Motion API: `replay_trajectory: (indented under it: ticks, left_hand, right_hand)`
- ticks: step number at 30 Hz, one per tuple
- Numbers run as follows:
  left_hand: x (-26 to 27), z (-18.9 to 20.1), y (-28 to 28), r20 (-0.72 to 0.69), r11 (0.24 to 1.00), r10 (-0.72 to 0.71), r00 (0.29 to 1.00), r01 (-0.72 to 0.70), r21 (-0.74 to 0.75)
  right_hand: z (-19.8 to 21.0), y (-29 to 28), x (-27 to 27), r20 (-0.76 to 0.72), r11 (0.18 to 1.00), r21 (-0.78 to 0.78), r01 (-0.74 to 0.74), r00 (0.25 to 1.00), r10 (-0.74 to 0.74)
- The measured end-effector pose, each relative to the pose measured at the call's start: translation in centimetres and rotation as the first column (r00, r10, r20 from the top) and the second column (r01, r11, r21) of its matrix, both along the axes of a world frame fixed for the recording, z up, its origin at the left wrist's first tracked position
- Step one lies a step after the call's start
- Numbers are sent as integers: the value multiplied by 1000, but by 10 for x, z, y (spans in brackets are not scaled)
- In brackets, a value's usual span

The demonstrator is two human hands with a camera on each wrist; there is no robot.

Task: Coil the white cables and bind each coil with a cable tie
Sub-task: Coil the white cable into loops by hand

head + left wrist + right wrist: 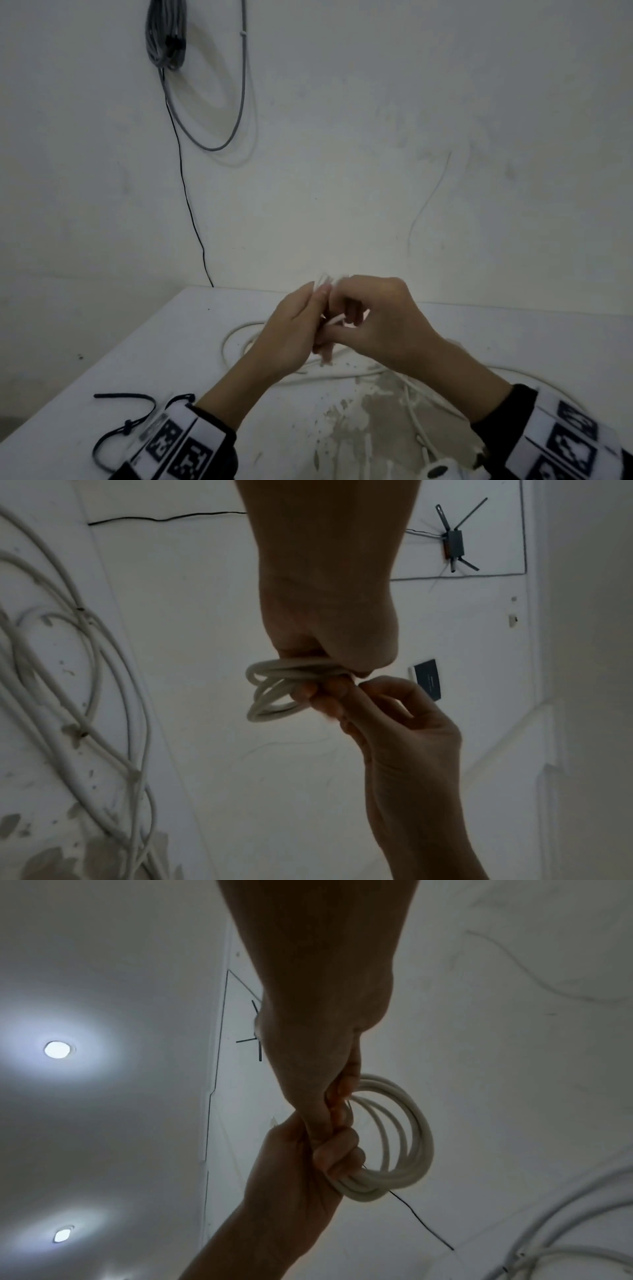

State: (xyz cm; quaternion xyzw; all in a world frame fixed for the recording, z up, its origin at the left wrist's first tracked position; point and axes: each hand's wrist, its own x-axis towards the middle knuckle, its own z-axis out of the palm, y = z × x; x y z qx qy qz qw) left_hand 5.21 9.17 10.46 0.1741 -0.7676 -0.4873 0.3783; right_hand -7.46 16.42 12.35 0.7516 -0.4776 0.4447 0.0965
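Note:
A small coil of white cable (pixel 404 1139) is held in the air above the white table (pixel 144 346), between both hands. My left hand (pixel 318 1156) grips one side of the coil (pixel 270 691) in a fist. My right hand (pixel 377 704) meets it there, its curled fingers pinching the same bundled strands. In the head view the left hand (pixel 294 329) and right hand (pixel 373 318) hide nearly all of the coil. Black cable ties (pixel 126 425) lie on the table near my left wrist. No tie shows clearly on the coil.
Loose white cables (pixel 342 377) sprawl over the table under the hands, toward the right front. A white wall stands just behind the table, with a grey cable bundle (pixel 166 37) and a thin black wire (pixel 185 192) hanging on it. A router (pixel 452 542) is mounted higher up.

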Motion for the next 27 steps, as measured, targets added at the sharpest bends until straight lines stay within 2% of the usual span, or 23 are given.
replay_trajectory:
  ticks: [1,2,4,5,6,7,8,9,10,13,15,16,19,20,22,25,27]
  left_hand:
    - [0,2,1,32,1000,-23,999,23,2]
    - [-1,3,2,73,999,-46,996,45,12]
    - [-1,6,1,152,989,-134,979,122,84]
    - [0,9,1,171,970,-203,964,173,172]
    - [2,11,0,167,933,-275,947,221,286]
    - [5,14,0,139,879,-341,930,263,397]
    - [8,17,-1,91,823,-385,918,298,484]
    - [11,18,-3,29,775,-402,915,323,542]
    - [13,20,-5,-42,738,-389,920,338,584]
    - [14,23,-6,-251,688,-235,939,343,639]
    - [9,24,-3,-365,669,-136,921,358,652]
    - [6,24,-2,-391,669,-102,915,354,653]
    - [-3,22,4,-354,700,-59,933,291,652]
    - [-5,21,6,-333,712,-55,942,270,649]
    - [-6,18,9,-309,722,-44,950,244,647]
    - [-3,17,9,-309,684,-68,949,270,677]
    - [-2,17,9,-258,689,-111,960,261,676]
  right_hand:
    - [1,0,0,69,1000,1,3,998,-3]
    - [0,-1,0,71,999,-26,40,997,-38]
    - [-2,-4,-3,-16,975,-83,207,978,-209]
    - [-5,-6,-5,-32,957,-72,282,958,-285]
    - [-7,-6,-8,-1,955,32,295,955,-295]
    - [-5,-3,-9,114,953,221,209,964,-238]
    - [-2,0,-10,302,909,416,-2,943,-136]
    - [-1,4,-11,491,829,517,-213,867,-84]
    - [-1,8,-12,620,772,531,-350,781,-72]
    - [-3,14,-7,856,747,371,-552,516,-44]
    - [-7,12,3,931,774,285,-566,355,-83]
    - [-9,9,9,950,815,257,-520,291,-114]
    - [-12,2,25,987,920,160,-358,70,-144]
    - [-13,1,26,991,931,133,-340,34,-129]
    - [-12,0,24,994,919,109,-380,23,-109]
    - [-2,2,11,995,814,85,-574,10,-97]
    - [3,3,3,989,765,129,-631,24,-147]
